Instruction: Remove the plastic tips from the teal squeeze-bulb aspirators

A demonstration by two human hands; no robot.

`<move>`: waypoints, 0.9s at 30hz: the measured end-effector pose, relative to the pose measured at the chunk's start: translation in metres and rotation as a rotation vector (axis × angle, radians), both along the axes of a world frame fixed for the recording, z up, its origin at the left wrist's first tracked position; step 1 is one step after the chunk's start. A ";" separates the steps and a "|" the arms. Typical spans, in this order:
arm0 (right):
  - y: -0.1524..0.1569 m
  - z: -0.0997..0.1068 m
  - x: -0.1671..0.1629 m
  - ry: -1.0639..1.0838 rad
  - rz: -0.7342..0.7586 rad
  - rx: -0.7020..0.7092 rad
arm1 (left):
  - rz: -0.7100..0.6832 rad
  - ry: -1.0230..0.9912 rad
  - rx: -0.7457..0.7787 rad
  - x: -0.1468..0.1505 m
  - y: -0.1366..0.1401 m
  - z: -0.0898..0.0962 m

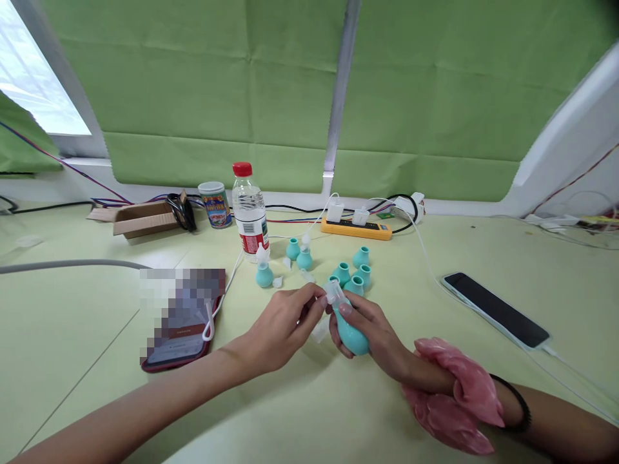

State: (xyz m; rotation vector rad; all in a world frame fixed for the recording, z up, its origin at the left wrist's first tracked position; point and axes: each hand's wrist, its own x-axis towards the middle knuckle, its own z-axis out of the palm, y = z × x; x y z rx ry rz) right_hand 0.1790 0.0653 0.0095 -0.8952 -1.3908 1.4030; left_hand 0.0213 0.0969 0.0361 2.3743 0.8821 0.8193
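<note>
My right hand (370, 322) is wrapped around a teal squeeze bulb (353, 335), the kind seen on a nasal aspirator. A clear plastic nozzle (337, 293) sits at the bulb's neck, pointing up and left. The fingertips of my left hand (290, 319) are closed in a pinch at the nozzle's tip; exactly what they grip there is too small to see. Just beyond my hands stand several open-necked teal bulbs (362, 258). Further left, one bulb (264, 276) has a clear nozzle on top, and another bulb (304, 259) carries a whitish tip.
Small clear plastic pieces (277, 281) lie among the bulbs. Behind them stand a red-capped water bottle (250, 216), a can (215, 205) and an orange power strip (356, 228). A phone (186, 328) lies left, another phone (496, 309) right, with white charging cables across the table.
</note>
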 end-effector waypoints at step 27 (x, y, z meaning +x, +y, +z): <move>0.008 0.010 0.006 0.324 0.202 -0.412 | -0.248 -0.553 -0.968 -0.003 0.017 -0.005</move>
